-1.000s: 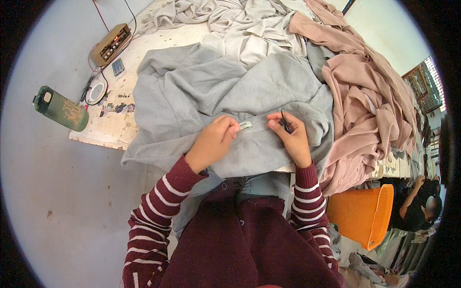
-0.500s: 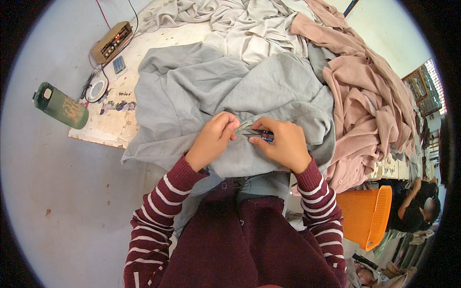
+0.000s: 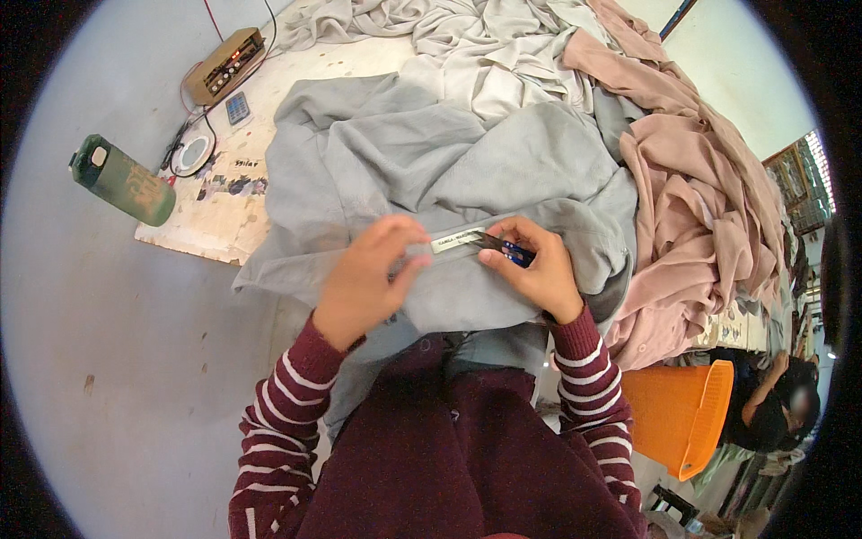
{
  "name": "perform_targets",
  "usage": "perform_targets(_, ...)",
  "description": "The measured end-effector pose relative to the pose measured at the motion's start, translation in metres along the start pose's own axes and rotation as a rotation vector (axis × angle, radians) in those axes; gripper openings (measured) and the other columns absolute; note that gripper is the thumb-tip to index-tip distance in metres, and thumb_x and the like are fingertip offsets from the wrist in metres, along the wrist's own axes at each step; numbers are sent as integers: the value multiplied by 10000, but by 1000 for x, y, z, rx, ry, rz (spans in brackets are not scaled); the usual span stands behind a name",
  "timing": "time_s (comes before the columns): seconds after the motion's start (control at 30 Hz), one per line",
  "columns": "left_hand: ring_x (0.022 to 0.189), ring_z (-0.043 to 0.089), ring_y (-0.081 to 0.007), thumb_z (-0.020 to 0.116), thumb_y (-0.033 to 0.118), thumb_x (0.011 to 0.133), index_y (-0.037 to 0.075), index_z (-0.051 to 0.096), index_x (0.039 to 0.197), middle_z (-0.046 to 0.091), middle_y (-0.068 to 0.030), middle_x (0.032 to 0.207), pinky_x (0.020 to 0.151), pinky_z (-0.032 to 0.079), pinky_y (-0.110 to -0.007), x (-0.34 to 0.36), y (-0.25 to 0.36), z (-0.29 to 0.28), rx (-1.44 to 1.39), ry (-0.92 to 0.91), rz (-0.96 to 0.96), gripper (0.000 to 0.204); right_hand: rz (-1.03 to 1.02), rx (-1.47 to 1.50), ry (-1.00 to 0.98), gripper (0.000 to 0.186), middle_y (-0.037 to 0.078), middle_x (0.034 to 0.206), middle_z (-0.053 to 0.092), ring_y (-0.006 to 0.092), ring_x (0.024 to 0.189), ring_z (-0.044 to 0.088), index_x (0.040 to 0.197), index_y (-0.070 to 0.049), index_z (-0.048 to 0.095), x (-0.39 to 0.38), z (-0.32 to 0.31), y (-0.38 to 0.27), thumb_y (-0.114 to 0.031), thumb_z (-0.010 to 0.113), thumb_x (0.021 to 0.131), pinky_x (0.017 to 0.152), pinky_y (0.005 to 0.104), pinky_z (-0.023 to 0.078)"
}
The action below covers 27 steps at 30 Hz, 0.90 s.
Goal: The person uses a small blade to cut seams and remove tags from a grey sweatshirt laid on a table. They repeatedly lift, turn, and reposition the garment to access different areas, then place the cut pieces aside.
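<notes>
Right hand [image 3: 537,274] grips blue snips [image 3: 514,252] at white label [image 3: 458,241]; left hand [image 3: 366,278] pinches grey garment [image 3: 431,171] edge

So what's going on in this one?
A person in a striped maroon top works at a grey garment spread on a worn table. The left hand pinches the fabric beside a small white label, while the right hand holds a small dark blue tool with its tip at the label. Pink cloth and pale grey cloth lie heaped beyond.
</notes>
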State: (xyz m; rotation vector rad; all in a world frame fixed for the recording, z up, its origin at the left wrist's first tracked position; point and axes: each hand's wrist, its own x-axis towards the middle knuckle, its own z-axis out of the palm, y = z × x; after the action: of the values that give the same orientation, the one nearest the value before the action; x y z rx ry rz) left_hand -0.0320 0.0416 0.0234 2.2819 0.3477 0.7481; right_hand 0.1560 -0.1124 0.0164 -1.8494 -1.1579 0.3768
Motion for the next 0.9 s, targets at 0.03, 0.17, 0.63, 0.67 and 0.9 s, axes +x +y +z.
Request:
perform_targets(0.03, 851, 587, -229, 639, 61, 818, 5, 602, 968, 599, -98, 1005, 759, 478, -322, -4, 0, 6, 74, -23, 51, 165, 17, 11, -18, 313, 41, 657, 612, 132, 591, 559, 933, -57, 652, 0, 2, 3, -272, 775, 742, 577, 276, 445)
perform_targets(0.17, 902, 562, -297, 650, 102, 809, 17, 609, 944, 601, -110, 977, 802, 458, -379, -15, -10, 20, 148, -71, 84, 165, 57, 57, -31, 315, 19, 639, 578, 96, 588, 513, 938, -52, 649, -2, 6, 8, -258, 784, 741, 576, 256, 431)
perform_targets(0.63, 646, 556, -292, 552, 149, 932, 1, 554, 854, 560, -130, 762, 601, 433, -345, -13, -19, 21, -159, 119, -268, 167, -105, -193, -87, 301, 74, 737, 658, 220, 634, 640, 966, -94, 653, -7, 11, -23, -287, 745, 755, 581, 331, 491)
perform_targets(0.67, 638, 552, -288, 549, 145, 934, 1, 553, 857, 555, -131, 761, 590, 427, -343, -12, -19, 20, -167, 130, -261, 164, -127, -263, -82, 293, 80, 756, 667, 247, 641, 652, 958, -100, 652, -8, 13, -27, -293, 737, 754, 575, 348, 497)
perform_targets(0.9, 667, 572, -300, 569, 102, 907, -12, 568, 870, 581, -135, 821, 606, 450, -349, -13, -14, 25, -44, 169, -162, 120, -299, -529, -23, 181, 54, 755, 679, 256, 592, 638, 849, -105, 663, -8, 29, -37, -267, 704, 781, 522, 345, 473)
